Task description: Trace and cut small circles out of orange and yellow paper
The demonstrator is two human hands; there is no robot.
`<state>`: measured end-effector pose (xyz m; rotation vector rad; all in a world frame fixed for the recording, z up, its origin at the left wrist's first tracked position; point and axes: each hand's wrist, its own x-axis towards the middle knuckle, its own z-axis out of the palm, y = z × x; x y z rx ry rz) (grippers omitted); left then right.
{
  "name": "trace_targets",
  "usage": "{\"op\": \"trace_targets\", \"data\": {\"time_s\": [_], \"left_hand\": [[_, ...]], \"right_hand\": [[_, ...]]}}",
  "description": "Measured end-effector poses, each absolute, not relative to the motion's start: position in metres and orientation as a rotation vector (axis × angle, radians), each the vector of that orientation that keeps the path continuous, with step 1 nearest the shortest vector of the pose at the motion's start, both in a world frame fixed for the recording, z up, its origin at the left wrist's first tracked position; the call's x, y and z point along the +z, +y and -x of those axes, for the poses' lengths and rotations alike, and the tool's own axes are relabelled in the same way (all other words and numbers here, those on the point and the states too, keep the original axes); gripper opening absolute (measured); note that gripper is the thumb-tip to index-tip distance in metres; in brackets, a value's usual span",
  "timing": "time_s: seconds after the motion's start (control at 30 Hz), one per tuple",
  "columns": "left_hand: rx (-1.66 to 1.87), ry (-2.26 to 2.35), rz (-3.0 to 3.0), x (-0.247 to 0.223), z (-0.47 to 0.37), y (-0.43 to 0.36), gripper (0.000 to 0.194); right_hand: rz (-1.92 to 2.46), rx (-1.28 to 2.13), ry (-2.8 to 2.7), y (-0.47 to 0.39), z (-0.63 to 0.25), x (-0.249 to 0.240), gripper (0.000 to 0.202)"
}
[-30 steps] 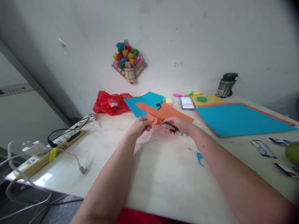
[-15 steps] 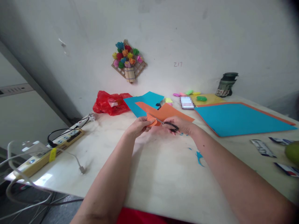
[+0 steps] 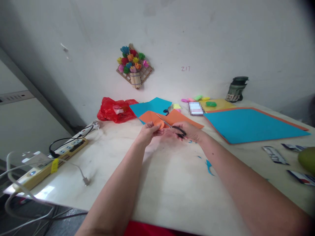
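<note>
A: Holding anything?
B: Yep, both sides busy. Pinching an orange paper piece (image 3: 158, 119) in the fingers of the left hand (image 3: 148, 132), and gripping the scissors (image 3: 171, 126) by their black handles with the right hand (image 3: 185, 130). Hard to tell how deep the cut goes, tbh.
A: Whereabouts, that paper?
B: Over the far middle of the desk (image 3: 167, 183), blocking the near part of a blue sheet (image 3: 154, 104) from view. Right next to it, past the right hand, more orange paper (image 3: 189, 120), with crisp straight edges.
A: Much clutter?
B: Loads. To the left, a shiny, crinkly red plastic bag (image 3: 116, 110) and a long, boxy power strip (image 3: 66, 150). To the right, a rounded glossy green packet (image 3: 211, 104), a dark green bottle (image 3: 236, 91) near the wall (image 3: 209, 39), and a wide smooth blue sheet (image 3: 256, 126) atop an orange one. Closer in, curly blue scraps (image 3: 209, 167).
</note>
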<state>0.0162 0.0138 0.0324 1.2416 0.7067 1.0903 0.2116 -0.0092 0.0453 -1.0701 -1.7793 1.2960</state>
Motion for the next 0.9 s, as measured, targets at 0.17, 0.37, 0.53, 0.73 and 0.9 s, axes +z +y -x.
{"op": "trace_targets", "data": {"time_s": [0.17,0.37,0.53,0.73,0.9], "left_hand": [[1.123,0.760,-1.310,0.031,-0.015,0.018,0.028],[1.136,0.775,-1.386,0.029,-0.013,0.022,0.029],[1.070,0.721,-1.390,0.031,-0.012,0.021,0.031],[0.964,0.682,-1.379,0.035,-0.012,0.015,0.030],[0.872,0.625,-1.434,0.037,-0.010,0.012,0.030]], "right_hand": [[1.117,1.286,-1.773,-0.005,-0.212,0.043,0.035],[1.143,1.275,-1.837,-0.005,-0.214,0.043,0.044],[1.147,1.315,-1.939,-0.009,-0.221,0.051,0.037],[1.177,1.362,-1.976,-0.016,-0.227,0.064,0.031],[1.130,1.381,-2.012,-0.018,-0.229,0.065,0.030]]}}
